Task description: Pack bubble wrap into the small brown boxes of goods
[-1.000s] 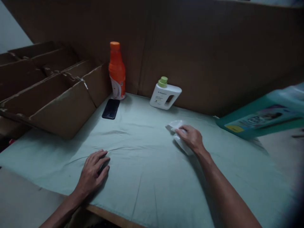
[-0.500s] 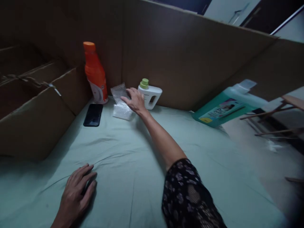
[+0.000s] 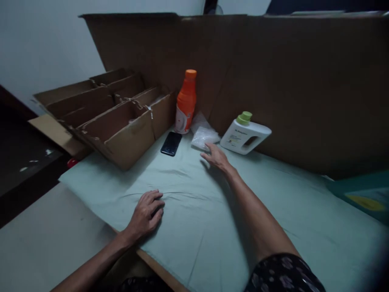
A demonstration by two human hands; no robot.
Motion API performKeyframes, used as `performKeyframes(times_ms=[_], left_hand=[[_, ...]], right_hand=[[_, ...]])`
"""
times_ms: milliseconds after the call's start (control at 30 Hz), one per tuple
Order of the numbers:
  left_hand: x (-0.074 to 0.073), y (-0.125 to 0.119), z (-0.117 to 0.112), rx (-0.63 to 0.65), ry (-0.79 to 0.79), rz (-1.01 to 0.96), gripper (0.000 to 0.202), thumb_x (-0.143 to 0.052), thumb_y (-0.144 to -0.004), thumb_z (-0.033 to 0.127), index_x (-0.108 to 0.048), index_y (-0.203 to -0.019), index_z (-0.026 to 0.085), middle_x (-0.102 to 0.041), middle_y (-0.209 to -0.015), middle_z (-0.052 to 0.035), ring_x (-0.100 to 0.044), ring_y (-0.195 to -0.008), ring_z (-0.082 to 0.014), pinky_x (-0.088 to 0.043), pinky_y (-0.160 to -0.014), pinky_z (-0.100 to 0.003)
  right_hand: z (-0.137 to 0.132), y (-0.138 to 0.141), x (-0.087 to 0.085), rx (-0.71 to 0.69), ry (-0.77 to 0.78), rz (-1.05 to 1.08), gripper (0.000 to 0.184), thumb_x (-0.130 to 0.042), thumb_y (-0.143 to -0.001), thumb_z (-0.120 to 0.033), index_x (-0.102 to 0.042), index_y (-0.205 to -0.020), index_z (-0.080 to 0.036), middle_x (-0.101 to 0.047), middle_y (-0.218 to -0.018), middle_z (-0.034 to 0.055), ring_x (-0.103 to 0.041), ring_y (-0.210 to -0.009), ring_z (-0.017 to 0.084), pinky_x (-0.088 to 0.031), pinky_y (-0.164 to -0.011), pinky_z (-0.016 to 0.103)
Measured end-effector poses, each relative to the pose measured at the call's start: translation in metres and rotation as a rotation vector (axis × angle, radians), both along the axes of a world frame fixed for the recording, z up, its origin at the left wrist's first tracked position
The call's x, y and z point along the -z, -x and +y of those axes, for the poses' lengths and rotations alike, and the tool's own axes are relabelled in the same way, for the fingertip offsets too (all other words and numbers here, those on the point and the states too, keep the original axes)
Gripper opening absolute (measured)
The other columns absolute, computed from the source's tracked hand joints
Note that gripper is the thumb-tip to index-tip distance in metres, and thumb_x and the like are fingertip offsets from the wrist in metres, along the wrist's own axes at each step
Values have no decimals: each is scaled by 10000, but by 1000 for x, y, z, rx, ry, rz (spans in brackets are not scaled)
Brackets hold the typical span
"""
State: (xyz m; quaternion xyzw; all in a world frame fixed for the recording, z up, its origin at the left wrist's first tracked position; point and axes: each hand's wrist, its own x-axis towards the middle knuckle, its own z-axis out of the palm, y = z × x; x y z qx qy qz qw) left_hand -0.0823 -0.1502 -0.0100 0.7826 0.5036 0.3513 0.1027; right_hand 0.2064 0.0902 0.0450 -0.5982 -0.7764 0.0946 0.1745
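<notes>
My right hand (image 3: 216, 157) hovers over the cloth just in front of the clear bubble wrap (image 3: 204, 138), fingers apart and with nothing in them; whether a fingertip touches the wrap I cannot tell. Right of the wrap stands a white bottle (image 3: 240, 137) with a green cap and a looped handle. My left hand (image 3: 148, 214) rests on the pale green cloth (image 3: 182, 219) near the front edge, fingers stretched out and empty. A black phone (image 3: 171, 143) lies left of the wrap. Behind the phone an orange bottle (image 3: 186, 101) stands upright.
A cardboard organiser (image 3: 127, 134) with several compartments stands at the left. A tall cardboard panel (image 3: 288, 89) closes off the back. A teal container (image 3: 364, 194) is cut off at the right edge. The table's wooden edge (image 3: 161, 269) shows at the front.
My view has swung left, bringing in more of the organiser. My right hand has drawn back from beside the white bottle toward me. My left hand still lies on the cloth.
</notes>
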Motion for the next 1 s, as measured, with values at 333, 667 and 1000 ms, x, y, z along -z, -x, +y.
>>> performKeyframes(times_ms=[333,667,1000], left_hand=[[-23,14,16,-62,-137,-77,204,-582,-931,188,-665,-1117,206,-655,-1296,-130,-593,-1278,-281,-533,-1042,-469],[-95,107,69,-664,-538,-62,715,-749,-839,281,-424,-1475,245,-261,-1620,-149,-297,-1513,-373,-288,-1235,-553],[-85,65,51,-144,-667,-77,382,-629,-848,142,-584,-1212,247,-577,-1248,-97,-559,-1222,-268,-481,-1051,-469]], right_hand=[[-191,-43,66,27,-176,30,382,-469,-967,-406,-725,-1162,-201,-681,-1328,131,-615,-1236,291,-484,-991,478],[-220,-36,83,-13,-390,-28,428,-416,-1029,-426,-708,-1212,-172,-686,-1318,153,-631,-1229,295,-515,-940,465],[-196,-35,45,-73,-207,-20,399,-461,-972,-443,-777,-1019,-204,-762,-1154,126,-717,-1066,308,-579,-864,499]])
